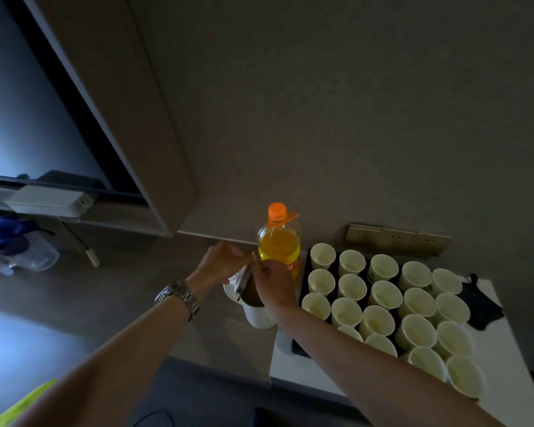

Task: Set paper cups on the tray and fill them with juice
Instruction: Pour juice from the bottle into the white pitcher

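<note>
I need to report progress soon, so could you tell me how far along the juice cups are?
Done: the tray is packed with rows of upright cups. In hand: the left hand and right hand work together on something small over a white container; what it is I cannot tell. Left: the bottle is capped and full, and the cups look empty, so all the pouring remains.
</note>
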